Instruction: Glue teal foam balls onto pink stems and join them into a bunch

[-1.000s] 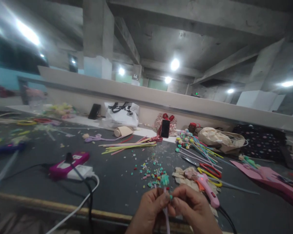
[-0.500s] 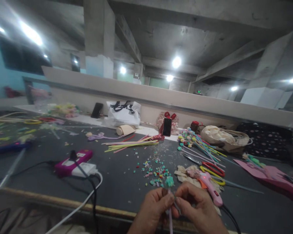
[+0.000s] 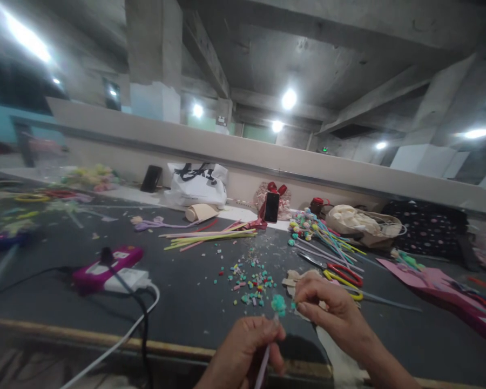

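My left hand (image 3: 251, 343) is closed around a pale purple stem (image 3: 261, 368) near the table's front edge. At the stem's upper end is a bumpy teal flower head (image 3: 278, 304), just above my fingertips. To its right, my right hand (image 3: 332, 308) is pinched, with a small teal piece (image 3: 294, 306) at its fingertips. Beyond the hands lie scattered small coloured pieces (image 3: 257, 283), mostly teal, with some red, pink and yellow. A beige crumpled sheet (image 3: 291, 279) lies partly under my right hand, which hides most of the pink glue gun there.
Red-handled scissors (image 3: 345, 274) and yellow-handled ones lie right of my hands. Finished flower stems (image 3: 308, 229) are bunched behind. Loose yellow and pink sticks (image 3: 210, 236) lie mid-table. A purple power strip (image 3: 107, 269) with cables sits left. A phone (image 3: 271, 207) stands at the back.
My right hand has moved away from the stem, to the right and slightly up, over the glue gun. The stem stays in my left hand, now tilted. The view has shifted slightly right.
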A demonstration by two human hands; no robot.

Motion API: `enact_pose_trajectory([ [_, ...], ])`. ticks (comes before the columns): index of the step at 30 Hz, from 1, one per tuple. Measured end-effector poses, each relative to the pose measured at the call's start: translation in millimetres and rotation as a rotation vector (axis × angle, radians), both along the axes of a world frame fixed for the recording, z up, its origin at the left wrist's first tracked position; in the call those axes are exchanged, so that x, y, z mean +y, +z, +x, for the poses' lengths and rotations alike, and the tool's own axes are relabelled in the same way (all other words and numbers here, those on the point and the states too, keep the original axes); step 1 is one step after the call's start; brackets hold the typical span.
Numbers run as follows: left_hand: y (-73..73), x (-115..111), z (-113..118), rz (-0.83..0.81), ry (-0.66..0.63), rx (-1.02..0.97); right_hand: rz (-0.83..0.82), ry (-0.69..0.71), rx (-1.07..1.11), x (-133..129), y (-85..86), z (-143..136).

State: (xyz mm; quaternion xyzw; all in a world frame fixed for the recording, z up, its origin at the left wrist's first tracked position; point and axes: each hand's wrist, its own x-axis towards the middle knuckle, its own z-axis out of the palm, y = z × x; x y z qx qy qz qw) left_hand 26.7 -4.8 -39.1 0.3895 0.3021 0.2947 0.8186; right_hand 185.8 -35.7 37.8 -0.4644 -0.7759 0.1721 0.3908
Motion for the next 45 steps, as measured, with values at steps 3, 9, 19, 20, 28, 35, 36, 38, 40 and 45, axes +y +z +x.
enact_pose_trajectory([
  [3,1.0,-0.7,1.4,0.013,-0.002,-0.006,0.007,0.044,-0.064,0.7,5.4,-3.0],
  [9,3.3,-2.5,-0.2,0.034,-0.039,0.037,-0.024,0.047,-0.149,0.3,7.8,-7.1],
  [19,-7.8,-1.9,0.4,0.124,-0.093,0.056,-0.038,0.143,-0.262,4.9,10.3,-6.7],
  [20,-7.3,-2.3,0.4,0.131,-0.093,0.062,-0.030,0.145,-0.288,4.8,10.6,-6.7],
  [28,-2.8,-5.9,-1.6,0.155,-0.118,0.129,0.041,0.138,-0.430,5.2,9.9,-6.7],
  [35,-1.0,-5.4,-2.2,0.224,-0.131,0.115,0.086,0.137,-0.496,6.9,9.7,-7.7],
  [36,-1.0,-5.3,-2.2,0.232,-0.125,0.116,0.085,0.138,-0.506,6.9,10.3,-8.0],
  [38,-1.1,-5.1,-2.1,0.238,-0.119,0.122,0.079,0.141,-0.525,6.7,12.1,-8.8],
  [40,-1.4,-5.1,-1.5,0.246,-0.114,0.123,0.071,0.146,-0.549,6.8,14.4,-9.5],
  [45,1.0,-7.0,0.1,0.277,-0.119,0.155,0.052,0.167,-0.609,6.8,20.0,-10.5],
])
